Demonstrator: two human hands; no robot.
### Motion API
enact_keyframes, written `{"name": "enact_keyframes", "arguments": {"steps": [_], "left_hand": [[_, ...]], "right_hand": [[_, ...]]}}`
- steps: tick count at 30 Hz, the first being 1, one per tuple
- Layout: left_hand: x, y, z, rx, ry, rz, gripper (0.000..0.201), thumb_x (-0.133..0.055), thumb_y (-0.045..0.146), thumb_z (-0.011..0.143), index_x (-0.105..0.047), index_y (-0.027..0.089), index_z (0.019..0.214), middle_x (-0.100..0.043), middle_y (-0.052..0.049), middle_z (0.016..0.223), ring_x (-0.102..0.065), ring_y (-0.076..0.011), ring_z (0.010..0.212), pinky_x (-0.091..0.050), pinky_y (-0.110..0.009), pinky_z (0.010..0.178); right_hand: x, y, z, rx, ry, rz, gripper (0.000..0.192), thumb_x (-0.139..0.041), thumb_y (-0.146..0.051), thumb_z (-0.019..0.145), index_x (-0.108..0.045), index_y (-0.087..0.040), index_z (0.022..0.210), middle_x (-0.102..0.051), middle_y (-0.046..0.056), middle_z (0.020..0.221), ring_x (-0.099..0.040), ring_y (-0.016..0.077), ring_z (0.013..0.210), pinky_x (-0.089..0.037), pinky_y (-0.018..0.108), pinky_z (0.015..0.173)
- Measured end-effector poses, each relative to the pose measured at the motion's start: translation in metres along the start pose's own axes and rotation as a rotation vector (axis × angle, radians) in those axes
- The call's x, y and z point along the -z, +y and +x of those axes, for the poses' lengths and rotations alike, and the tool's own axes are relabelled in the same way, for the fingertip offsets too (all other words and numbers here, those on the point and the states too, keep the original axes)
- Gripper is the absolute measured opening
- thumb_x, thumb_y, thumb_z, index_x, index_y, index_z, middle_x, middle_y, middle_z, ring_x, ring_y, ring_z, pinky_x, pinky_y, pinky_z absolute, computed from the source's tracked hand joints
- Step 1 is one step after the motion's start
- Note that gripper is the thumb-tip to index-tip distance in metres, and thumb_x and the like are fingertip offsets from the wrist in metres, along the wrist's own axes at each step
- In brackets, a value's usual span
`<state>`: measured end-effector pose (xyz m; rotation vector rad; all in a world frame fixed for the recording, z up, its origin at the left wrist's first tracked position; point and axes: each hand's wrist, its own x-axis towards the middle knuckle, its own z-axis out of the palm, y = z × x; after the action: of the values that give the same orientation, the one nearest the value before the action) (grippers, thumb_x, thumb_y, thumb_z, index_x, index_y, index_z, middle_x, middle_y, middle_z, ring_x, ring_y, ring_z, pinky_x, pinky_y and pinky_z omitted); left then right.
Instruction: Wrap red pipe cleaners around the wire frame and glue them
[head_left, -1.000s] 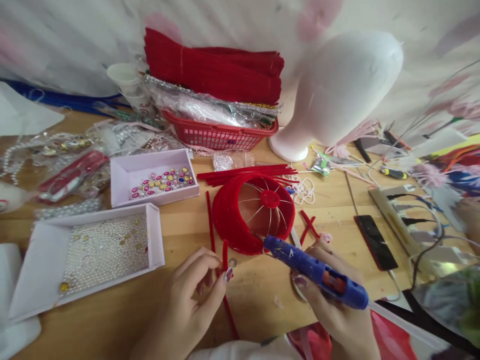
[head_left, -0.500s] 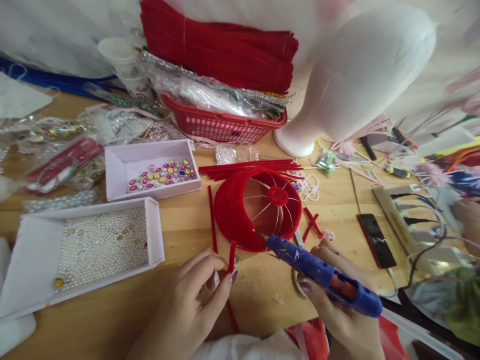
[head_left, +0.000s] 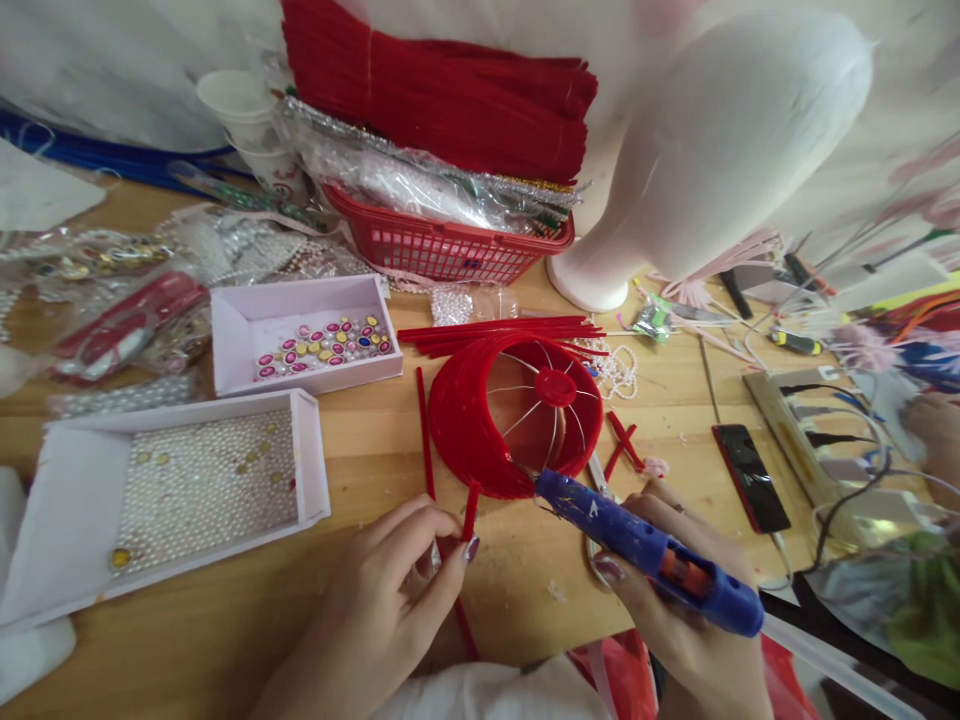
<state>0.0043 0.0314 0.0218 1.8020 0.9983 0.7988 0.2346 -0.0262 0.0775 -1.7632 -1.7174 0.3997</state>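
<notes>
My left hand (head_left: 405,580) pinches a red pipe cleaner (head_left: 470,512) between thumb and fingers, its short end pointing up. A blue hot glue gun (head_left: 645,550) is gripped in my right hand (head_left: 682,600). Its nozzle meets the near rim of a round red frame (head_left: 465,420), a wire form wrapped in fuzzy red strips with bare wires running to a red disc (head_left: 555,387). Scissors (head_left: 598,475) lie partly hidden under the glue gun. Beside the frame, on its left, is a loose red pipe cleaner (head_left: 424,430); more red strips (head_left: 510,335) lie behind it.
White boxes of gems (head_left: 307,375) and pearls (head_left: 319,470) stand at left. Behind are a red basket (head_left: 450,250) with red bundles and a white mannequin head (head_left: 720,150). A phone (head_left: 750,480) and power strip (head_left: 802,460) lie at right, near another person's hand (head_left: 934,435).
My left hand and the pipe cleaner end have shifted slightly right, closer to the frame. The glue gun stays at the frame's rim.
</notes>
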Motion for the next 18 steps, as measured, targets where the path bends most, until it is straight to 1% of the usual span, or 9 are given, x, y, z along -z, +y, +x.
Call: {"name": "enact_keyframes", "arguments": {"steps": [5,11,18], "left_hand": [[-0.0009,0.0000,0.0002,-0.001,0.014,0.001,0.014,-0.056,0.015,0.093,-0.061,0.023,0.082,-0.060,0.006,0.070,-0.060,-0.0075,0.056,-0.048,-0.017,0.054],[-0.0017,-0.0004,0.0004,0.000,-0.003,-0.006,0.015,-0.055,0.015,0.093,-0.061,0.023,0.082,-0.061,0.006,0.070,-0.060,-0.0078,0.055,-0.048,-0.017,0.053],[-0.0027,-0.0016,-0.0014,-0.010,-0.017,-0.009,0.015,-0.055,0.014,0.093,-0.061,0.024,0.082,-0.060,0.006,0.069,-0.058,-0.0073,0.055,-0.047,-0.016,0.053]], "right_hand": [[0.0005,0.0008,-0.0030,-0.025,-0.007,0.001,0.025,-0.070,-0.040,0.088,-0.062,-0.022,0.073,-0.056,0.000,0.064,-0.053,0.0160,0.058,-0.040,0.031,0.054],[0.0039,-0.0037,0.0000,0.005,-0.007,-0.014,0.025,-0.071,-0.038,0.087,-0.061,-0.022,0.071,-0.057,0.000,0.063,-0.053,0.0160,0.058,-0.044,0.032,0.057],[0.0052,-0.0055,-0.0001,0.054,-0.015,-0.052,0.022,-0.068,-0.036,0.089,-0.061,-0.022,0.073,-0.058,-0.001,0.061,-0.054,0.0150,0.058,-0.044,0.027,0.050]]}}
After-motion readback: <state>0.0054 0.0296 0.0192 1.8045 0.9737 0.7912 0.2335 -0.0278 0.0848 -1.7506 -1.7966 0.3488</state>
